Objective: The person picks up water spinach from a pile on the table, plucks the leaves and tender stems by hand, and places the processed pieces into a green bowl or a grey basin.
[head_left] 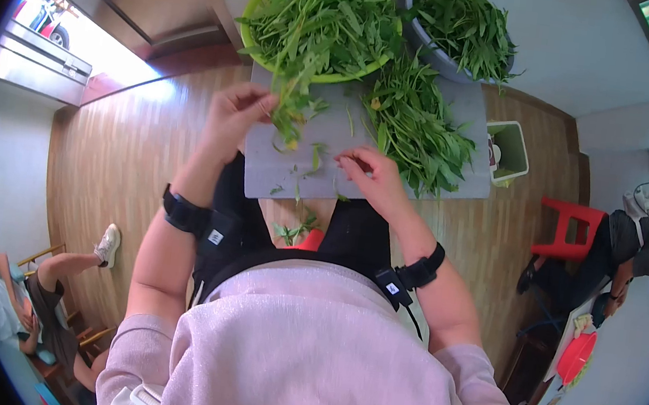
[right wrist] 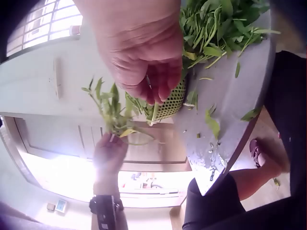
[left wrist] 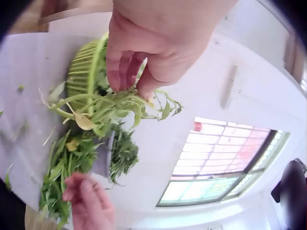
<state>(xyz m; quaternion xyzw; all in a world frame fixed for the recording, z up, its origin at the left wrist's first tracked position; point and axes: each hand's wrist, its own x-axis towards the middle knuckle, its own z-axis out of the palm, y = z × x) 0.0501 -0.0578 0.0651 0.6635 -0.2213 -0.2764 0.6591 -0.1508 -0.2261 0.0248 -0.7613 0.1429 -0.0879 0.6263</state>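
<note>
My left hand (head_left: 238, 117) pinches a sprig of leafy green stems (left wrist: 115, 108) between thumb and fingers, above the left part of the grey table (head_left: 264, 172). A yellowed leaf (left wrist: 83, 120) hangs from the sprig. My right hand (head_left: 375, 178) is over the table's front part, its thumb and fingertips together; in the right wrist view a short pale stem piece (right wrist: 154, 114) shows at the fingertips. A pile of leafy greens (head_left: 421, 129) lies just beyond the right hand. Loose leaves (head_left: 316, 159) lie between the hands.
Behind the hands stand a yellow-green basket (head_left: 346, 79) and a grey-blue basin (head_left: 455, 75), both heaped with greens. A pale bin (head_left: 513, 152) and a red stool (head_left: 569, 230) are at right. Two other people sit at the sides. Greens (head_left: 297, 230) lie below the table's front edge.
</note>
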